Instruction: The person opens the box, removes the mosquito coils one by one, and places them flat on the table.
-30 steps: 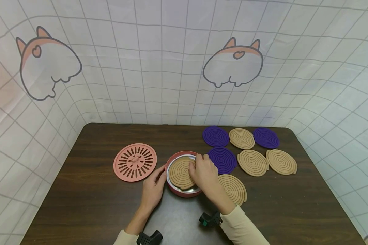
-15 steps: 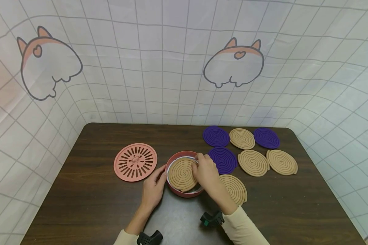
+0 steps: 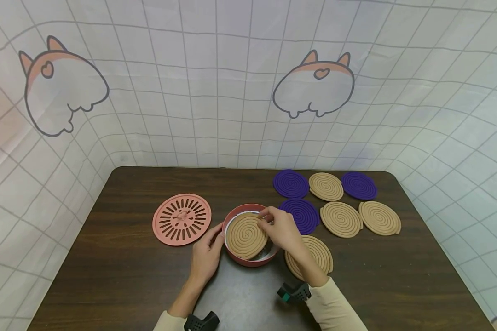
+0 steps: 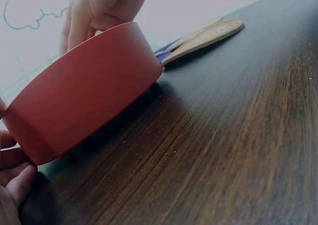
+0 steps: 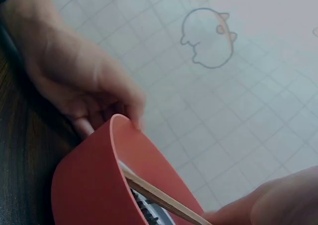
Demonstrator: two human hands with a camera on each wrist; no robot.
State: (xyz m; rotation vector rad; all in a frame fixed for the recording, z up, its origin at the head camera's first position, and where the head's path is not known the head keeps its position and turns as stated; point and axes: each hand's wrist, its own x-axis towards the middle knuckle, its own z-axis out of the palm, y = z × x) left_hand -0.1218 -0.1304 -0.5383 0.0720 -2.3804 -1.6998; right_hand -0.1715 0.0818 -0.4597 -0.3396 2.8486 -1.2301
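A round red box (image 3: 249,263) with a metal lining stands on the table. Inside lies a tan mosquito coil (image 3: 245,236), tilted with its right edge raised, as the right wrist view shows. My left hand (image 3: 208,253) holds the box by its left side, thumb and fingers around the wall (image 4: 94,81). My right hand (image 3: 280,230) pinches the coil's upper right edge; its fingertips are partly cut off in the right wrist view. Left of the box lies a pink slotted lid (image 3: 182,219).
Several loose tan coils (image 3: 342,219) and purple coils (image 3: 300,215) lie on the table's right side. One tan coil (image 3: 316,253) is partly under my right forearm. A grid-patterned curtain (image 3: 215,92) hangs behind the dark wooden table (image 3: 120,257).
The coil in the box has shifted slightly left, and its right edge has lifted. My right hand has moved a little right. The left hand keeps its hold on the box.
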